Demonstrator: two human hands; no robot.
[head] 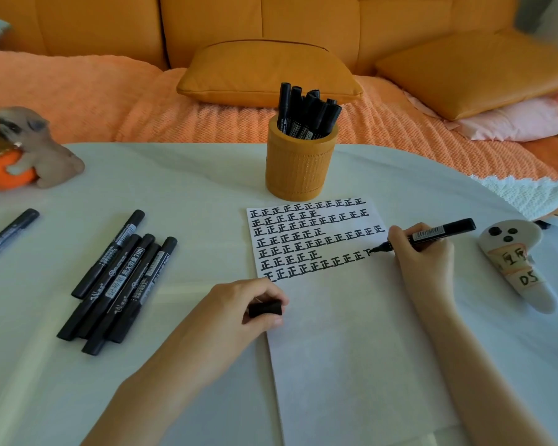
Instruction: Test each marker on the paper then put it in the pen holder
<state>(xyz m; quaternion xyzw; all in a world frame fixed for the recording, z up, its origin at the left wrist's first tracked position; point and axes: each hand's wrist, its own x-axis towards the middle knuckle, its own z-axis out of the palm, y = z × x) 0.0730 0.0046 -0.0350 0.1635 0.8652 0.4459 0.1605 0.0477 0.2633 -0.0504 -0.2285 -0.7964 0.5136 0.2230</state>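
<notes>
A white sheet of paper (345, 333) lies on the table, its top part filled with rows of black written characters. My right hand (422, 252) grips an uncapped black marker (438, 232), whose tip touches the paper at the end of a row. My left hand (248, 304) rests on the paper's left edge and holds the black marker cap (265, 309). An orange pen holder (300, 165) stands behind the paper with several black markers (306, 114) upright in it. Several capped black markers (116, 281) lie in a loose pile to the left.
One more black marker (8, 233) lies at the far left edge. A dog figurine with an orange bowl (29, 149) sits at the back left. A white controller with taped labels (516, 262) lies right of the paper. An orange sofa with cushions (268, 72) runs behind the table.
</notes>
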